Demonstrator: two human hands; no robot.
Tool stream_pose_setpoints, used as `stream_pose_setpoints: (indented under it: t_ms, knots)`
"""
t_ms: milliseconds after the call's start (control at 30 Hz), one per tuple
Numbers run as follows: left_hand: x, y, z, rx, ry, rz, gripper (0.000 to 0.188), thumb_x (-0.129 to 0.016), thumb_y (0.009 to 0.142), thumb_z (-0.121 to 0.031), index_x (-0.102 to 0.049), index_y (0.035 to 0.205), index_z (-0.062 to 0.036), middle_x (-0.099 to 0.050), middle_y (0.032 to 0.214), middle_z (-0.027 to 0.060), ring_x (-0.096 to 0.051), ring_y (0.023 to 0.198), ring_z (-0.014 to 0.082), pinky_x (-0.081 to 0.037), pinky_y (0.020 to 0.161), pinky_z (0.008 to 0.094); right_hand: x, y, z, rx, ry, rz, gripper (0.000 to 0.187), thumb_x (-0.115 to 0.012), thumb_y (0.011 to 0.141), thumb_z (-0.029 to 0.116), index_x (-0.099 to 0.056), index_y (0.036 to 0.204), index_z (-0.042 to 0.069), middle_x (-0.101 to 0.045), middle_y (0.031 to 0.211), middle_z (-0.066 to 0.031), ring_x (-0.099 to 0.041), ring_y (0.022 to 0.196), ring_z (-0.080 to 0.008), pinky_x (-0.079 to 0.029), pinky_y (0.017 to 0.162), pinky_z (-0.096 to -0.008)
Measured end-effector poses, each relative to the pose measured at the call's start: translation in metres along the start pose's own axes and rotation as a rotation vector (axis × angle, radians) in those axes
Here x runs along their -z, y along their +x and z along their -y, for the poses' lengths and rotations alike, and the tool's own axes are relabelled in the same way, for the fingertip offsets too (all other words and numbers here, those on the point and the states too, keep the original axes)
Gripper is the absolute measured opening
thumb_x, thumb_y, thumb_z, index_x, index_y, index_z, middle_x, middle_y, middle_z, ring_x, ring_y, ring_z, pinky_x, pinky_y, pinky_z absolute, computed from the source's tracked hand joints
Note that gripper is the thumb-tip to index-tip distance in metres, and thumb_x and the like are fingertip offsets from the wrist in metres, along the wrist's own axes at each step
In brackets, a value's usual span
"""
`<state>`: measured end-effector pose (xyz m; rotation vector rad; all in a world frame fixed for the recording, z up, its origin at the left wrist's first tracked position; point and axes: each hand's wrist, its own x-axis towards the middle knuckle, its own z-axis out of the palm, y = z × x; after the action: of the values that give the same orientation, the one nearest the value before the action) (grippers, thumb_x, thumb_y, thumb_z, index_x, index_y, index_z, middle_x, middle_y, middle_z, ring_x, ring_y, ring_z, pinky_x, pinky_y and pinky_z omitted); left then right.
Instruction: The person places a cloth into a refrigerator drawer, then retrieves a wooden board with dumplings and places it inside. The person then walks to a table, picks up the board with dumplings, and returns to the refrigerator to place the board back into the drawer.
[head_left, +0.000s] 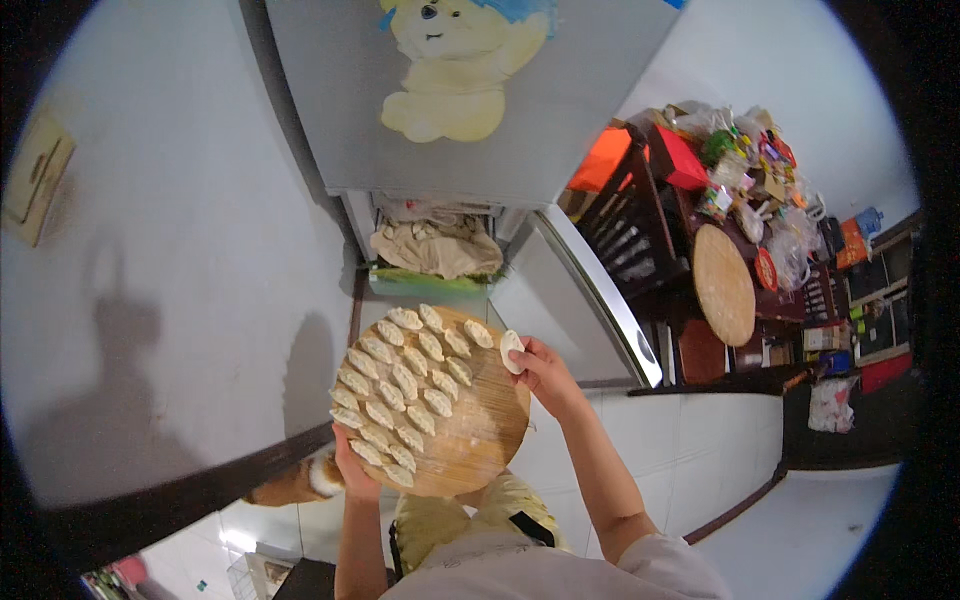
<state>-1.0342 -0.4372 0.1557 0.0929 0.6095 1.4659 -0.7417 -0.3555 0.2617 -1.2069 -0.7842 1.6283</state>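
Observation:
A round wooden board [490, 420], dusted with flour, is held level in front of me. Rows of pale dumplings [404, 382] cover its left and middle parts, while bare wood shows on the right. My left hand [355, 465] grips the board's lower left edge, its fingers mostly hidden beneath. Pinched between the thumb and fingers of my right hand [545, 375] is a single dumpling [512, 352], at the board's upper right rim. Just beyond the board, the fridge's lower compartment stands open, with a beige cloth [440, 247] over a green-fronted drawer [425, 283].
The grey fridge [350, 90] has a bear picture on its upper door. Its lower door [590, 290] swings out to the right. Farther right, a dark table holds bags and boxes, with another round board [724, 285] at its edge. A brown-and-white furry animal [300, 482] is at lower left.

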Motion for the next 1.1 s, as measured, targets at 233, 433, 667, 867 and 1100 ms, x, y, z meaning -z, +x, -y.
stream_pose_setpoints:
  t_ms: [233, 433, 667, 867, 1100]
  knots:
    - [0.038, 0.029, 0.035, -0.247, 0.144, 0.085, 0.067, -0.041, 0.089, -0.053, -0.029, 0.136, -0.0076, -0.037, 0.135, 0.0095, -0.041, 0.120, 0.0269, -0.038, 0.097, 0.0406, 0.048, 0.137, -0.012, 0.081, -0.073, 0.056, 0.033, -0.062, 0.083, 0.022, -0.051, 0.105, -0.001, -0.055, 0.092, -0.0047, -0.054, 0.078, -0.0143, -0.044, 0.067, -0.0283]
    - [0.024, 0.022, 0.088, -0.330, 0.066, -0.149, 0.069, -0.049, 0.085, -0.053, -0.030, 0.136, -0.0111, -0.038, 0.134, 0.0099, -0.041, 0.119, 0.0298, -0.036, 0.097, 0.0438, 0.101, 0.302, -0.023, 0.295, -0.647, 0.074, 0.033, -0.066, 0.080, 0.019, -0.055, 0.107, 0.003, -0.060, 0.088, -0.0056, -0.057, 0.077, -0.0142, -0.046, 0.064, -0.0291]
    - [0.033, 0.033, 0.100, -0.470, -0.004, -0.050, 0.065, -0.043, 0.088, -0.052, -0.030, 0.136, -0.0102, -0.037, 0.136, 0.0086, -0.039, 0.121, 0.0293, -0.033, 0.100, 0.0432, 0.077, 0.382, -0.035, 0.755, -1.218, 0.259, 0.038, -0.065, 0.080, 0.016, -0.055, 0.113, 0.002, -0.060, 0.109, -0.0160, -0.060, 0.093, -0.0277, -0.046, 0.077, -0.0361]
    - [0.035, 0.040, 0.104, -0.449, -0.147, -0.114, 0.057, -0.037, 0.092, -0.046, -0.032, 0.136, -0.0091, -0.038, 0.136, 0.0098, -0.040, 0.121, 0.0288, -0.032, 0.101, 0.0424, 0.078, 0.402, -0.039, 0.779, -1.216, 0.390, 0.030, -0.061, 0.083, 0.019, -0.058, 0.110, 0.006, -0.060, 0.108, -0.0149, -0.059, 0.097, -0.0286, -0.046, 0.080, -0.0362]
    - [0.041, 0.039, 0.108, -0.535, -0.069, -0.177, 0.054, -0.038, 0.093, -0.044, -0.034, 0.134, -0.0089, -0.041, 0.134, 0.0089, -0.042, 0.119, 0.0265, -0.033, 0.100, 0.0396, 0.083, 0.414, -0.018, 0.666, -1.382, 0.587, 0.027, -0.056, 0.086, 0.022, -0.059, 0.107, 0.005, -0.061, 0.104, -0.0140, -0.058, 0.094, -0.0261, -0.045, 0.081, -0.0328]
